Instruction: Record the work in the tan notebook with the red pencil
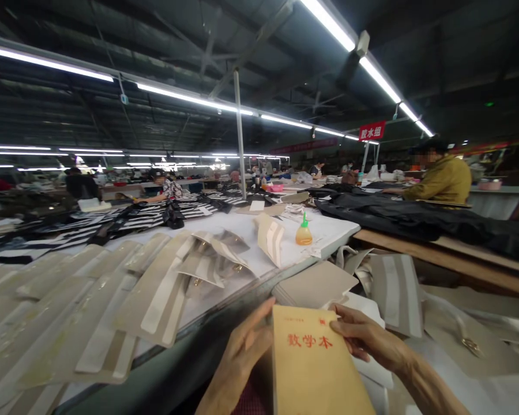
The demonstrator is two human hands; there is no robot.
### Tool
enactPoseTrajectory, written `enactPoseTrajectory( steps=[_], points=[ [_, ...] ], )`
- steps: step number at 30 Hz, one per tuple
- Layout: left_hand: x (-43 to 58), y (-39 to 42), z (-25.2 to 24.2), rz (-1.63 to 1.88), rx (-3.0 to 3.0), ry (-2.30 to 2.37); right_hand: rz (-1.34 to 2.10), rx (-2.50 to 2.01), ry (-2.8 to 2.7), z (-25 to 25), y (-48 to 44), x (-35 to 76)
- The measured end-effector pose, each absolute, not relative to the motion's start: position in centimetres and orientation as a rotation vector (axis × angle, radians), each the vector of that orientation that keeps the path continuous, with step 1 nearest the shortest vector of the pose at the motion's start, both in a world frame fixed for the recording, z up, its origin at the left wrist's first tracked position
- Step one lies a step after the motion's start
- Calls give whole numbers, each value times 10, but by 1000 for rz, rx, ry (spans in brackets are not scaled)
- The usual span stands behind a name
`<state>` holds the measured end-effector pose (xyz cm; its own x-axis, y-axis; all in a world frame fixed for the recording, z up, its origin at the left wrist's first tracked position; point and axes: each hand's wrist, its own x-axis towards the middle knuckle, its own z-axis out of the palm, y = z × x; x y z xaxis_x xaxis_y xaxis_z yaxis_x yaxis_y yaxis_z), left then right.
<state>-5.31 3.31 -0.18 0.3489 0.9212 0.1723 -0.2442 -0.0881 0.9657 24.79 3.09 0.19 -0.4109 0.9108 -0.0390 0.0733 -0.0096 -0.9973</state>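
Note:
A tan exercise book [313, 369] with red Chinese characters on its cover is in front of me, below the table edge. My right hand [363, 334] grips its upper right edge, thumb on the cover and fingers underneath. Along the left edge lies my left hand [248, 349], its fingers stretched out beside the book; whether they press on it is hard to tell. Just beyond the book is a stack of flat beige panels [315, 282]. Beige bag pieces with handles [462, 340] are heaped to the right.
Overlapping beige panels [90, 311] cover the left of the white table [233, 225]. A glue bottle with a green nozzle [304, 231] stands near its right corner. Black material [398, 213] lies on a wooden-edged table. A co-worker in a mustard jacket [445, 178] is at the right.

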Motion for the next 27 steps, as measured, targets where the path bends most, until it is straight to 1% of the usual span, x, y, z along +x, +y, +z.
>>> enactPoseTrajectory(
  steps=[6, 10, 13, 17, 23, 27],
  points=[
    [-37, 38, -19, 988, 1123, 757, 1461, -1085, -1649, -17, 25, 244],
    [-29, 33, -34, 961, 1077, 758, 1362, -1269, -1689, -37, 23, 253],
    [-23, 25, -44, 873, 1008, 696, 1308, -1432, -1718, -49, 23, 263],
    [-17, 21, -49, 753, 910, 544, 1255, -1546, -1776, -41, 20, 278],
    [-23, 19, -48, 645, 924, 367, 1489, -1402, -1728, -11, 7, 301],
    [-22, 14, -41, 632, 979, 444, 1609, -1293, -1584, -18, 9, 307]
  ],
)
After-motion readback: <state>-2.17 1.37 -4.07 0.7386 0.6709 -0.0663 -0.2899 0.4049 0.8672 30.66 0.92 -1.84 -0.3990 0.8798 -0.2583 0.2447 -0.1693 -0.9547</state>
